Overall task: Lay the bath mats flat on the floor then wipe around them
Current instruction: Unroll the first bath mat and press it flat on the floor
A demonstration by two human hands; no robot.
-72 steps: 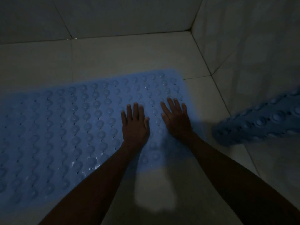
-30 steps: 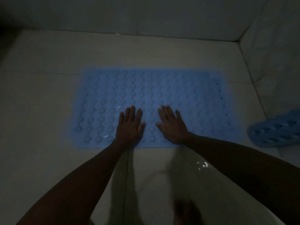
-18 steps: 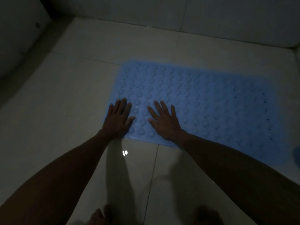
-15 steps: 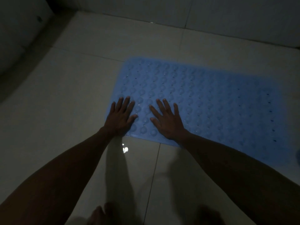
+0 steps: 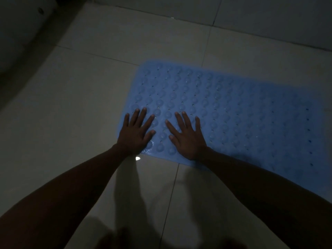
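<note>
The left hand (image 5: 136, 133) lies palm down with its fingers spread, holding nothing, pressed on the near left corner of the bath mat (image 5: 233, 112); its outer edge sits right at the mat's left border, and its wrist crosses the near border onto the floor (image 5: 71, 105); the right hand (image 5: 186, 136) lies just beside it, also flat and splayed, empty, its palm close to the mat's near border and its fingers pointing toward the far side; the two thumbs point at each other across a narrow strip of mat without touching; both bare forearms run back from the hands to the bottom corners of the view; the mat is blue, covered in rows of round bumps with small holes between them, and it lies flat on the pale tiles, stretching away to the right until it leaves the view; a small bright glint (image 5: 137, 158) shows on the tile just below the left wrist; dark shadows of the arms fall across the near tiles; the wall (image 5: 269, 18) rises beyond the mat's far side; the room is dim
</note>
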